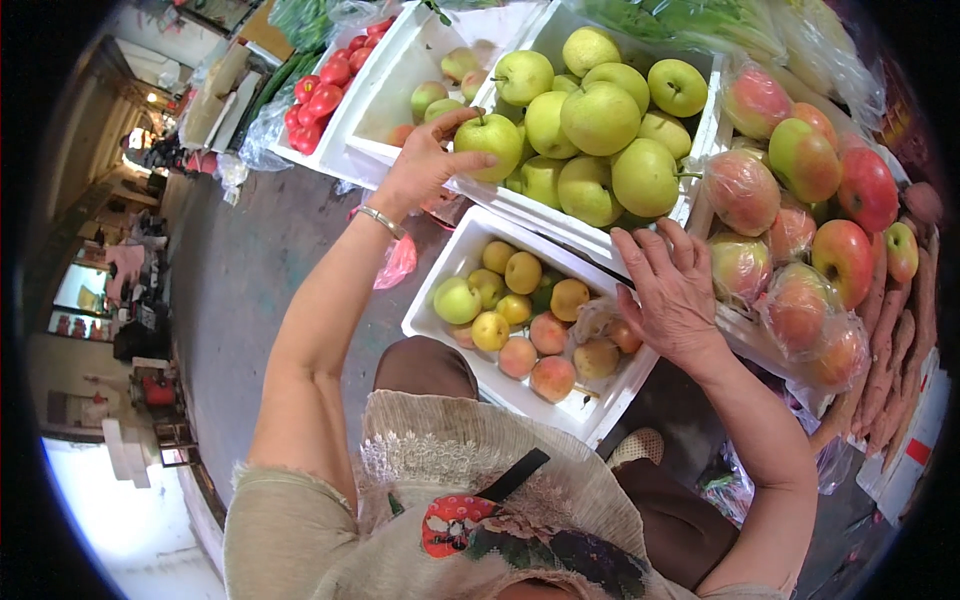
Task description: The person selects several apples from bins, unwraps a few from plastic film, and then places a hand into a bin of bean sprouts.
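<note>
My left hand (427,161) has its thumb and fingers around a yellow-green pear (491,142) at the left corner of a white foam box (529,214). More yellow-green pears (600,116) are heaped in that box. My right hand (671,304) rests on the box's near right corner with its fingers apart, and no fruit shows in it. Below the hands, a smaller white foam box (442,259) holds peaches (553,379), small yellow-brown fruits (523,271) and one green fruit (457,300). Crumpled clear plastic (592,319) lies among them.
Mangoes or apples (840,255), some film-wrapped, are piled at right beside long brown roots (889,352). At upper left are a foam box of peaches (429,97) and red tomatoes (326,99). A pink plastic bag (396,264) lies on the floor (247,262).
</note>
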Available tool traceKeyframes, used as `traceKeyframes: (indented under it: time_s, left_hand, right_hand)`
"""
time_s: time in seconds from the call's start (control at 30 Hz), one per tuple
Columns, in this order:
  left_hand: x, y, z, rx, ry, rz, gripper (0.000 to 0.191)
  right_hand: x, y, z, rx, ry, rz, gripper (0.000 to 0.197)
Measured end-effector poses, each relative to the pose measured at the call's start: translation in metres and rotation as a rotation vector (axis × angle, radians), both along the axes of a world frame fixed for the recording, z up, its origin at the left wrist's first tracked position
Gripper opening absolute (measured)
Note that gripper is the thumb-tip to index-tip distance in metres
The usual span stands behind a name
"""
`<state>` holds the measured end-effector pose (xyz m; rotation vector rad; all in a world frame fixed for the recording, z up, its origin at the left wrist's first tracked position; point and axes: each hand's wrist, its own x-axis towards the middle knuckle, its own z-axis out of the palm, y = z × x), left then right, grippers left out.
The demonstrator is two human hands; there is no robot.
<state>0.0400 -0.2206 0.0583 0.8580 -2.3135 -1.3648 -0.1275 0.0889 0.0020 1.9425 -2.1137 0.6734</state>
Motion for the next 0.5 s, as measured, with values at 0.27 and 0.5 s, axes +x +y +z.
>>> traceKeyframes:
  time_s: [0.27, 0.5]
  left_hand:
    - [-0.008, 0.016, 0.007, -0.084, -0.036, -0.080, 0.067]
    - [-0.025, 0.064, 0.022, -0.928, -0.012, -0.168, 0.075]
  right_hand:
    - [-0.001, 0.001, -0.003, 0.002, 0.017, -0.010, 0.065]
    - [-0.005, 0.002, -0.006, -0.011, 0.037, 0.002, 0.061]
